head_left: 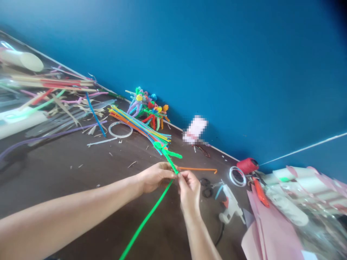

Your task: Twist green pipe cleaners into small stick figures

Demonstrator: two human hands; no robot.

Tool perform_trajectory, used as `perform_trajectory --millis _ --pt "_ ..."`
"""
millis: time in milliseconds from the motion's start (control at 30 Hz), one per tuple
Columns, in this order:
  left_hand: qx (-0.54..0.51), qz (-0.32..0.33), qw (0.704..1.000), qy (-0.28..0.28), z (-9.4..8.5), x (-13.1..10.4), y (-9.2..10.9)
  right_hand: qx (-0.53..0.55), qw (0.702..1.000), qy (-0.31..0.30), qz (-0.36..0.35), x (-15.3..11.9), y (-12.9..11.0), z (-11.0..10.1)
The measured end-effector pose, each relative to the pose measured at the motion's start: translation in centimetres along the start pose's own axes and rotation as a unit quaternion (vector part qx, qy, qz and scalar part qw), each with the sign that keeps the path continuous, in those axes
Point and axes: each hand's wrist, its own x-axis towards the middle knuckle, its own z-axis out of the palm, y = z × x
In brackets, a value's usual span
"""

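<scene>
Pinch close, twist lightly

The blue wall closes the far edge, well beyond our fingers; tabletop spreads left of them, giving us room. Our left hand and right hand meet, with the glue gun right of our fingers likely cramping that side. Both pinch the green pipe cleaner between fingertips; a close, light hold should turn it evenly.
</scene>
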Motion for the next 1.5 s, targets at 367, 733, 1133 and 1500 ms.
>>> perform_trajectory --millis 367,733,1133,1500 --pt "0.382 0.236 0.893 0.003 -0.3 -0.3 1.1 0.290 0.939 -0.121 0.139 0.7 -0.6 -1.0" --pt "0.470 0.325 0.819 0.056 2.4 -1.8 2.6 0.186 0.977 -0.047 -0.096 -0.1 -0.9 -1.6" --pt "0.141 0.207 0.966 0.059 3.4 -0.3 0.9 -0.205 0.926 0.081 -0.306 -0.6 -2.0 -2.1" --pt "0.131 0.244 0.960 0.049 4.1 -0.1 0.8 -0.241 0.902 0.095 -0.346 -0.7 -2.3 -2.6"
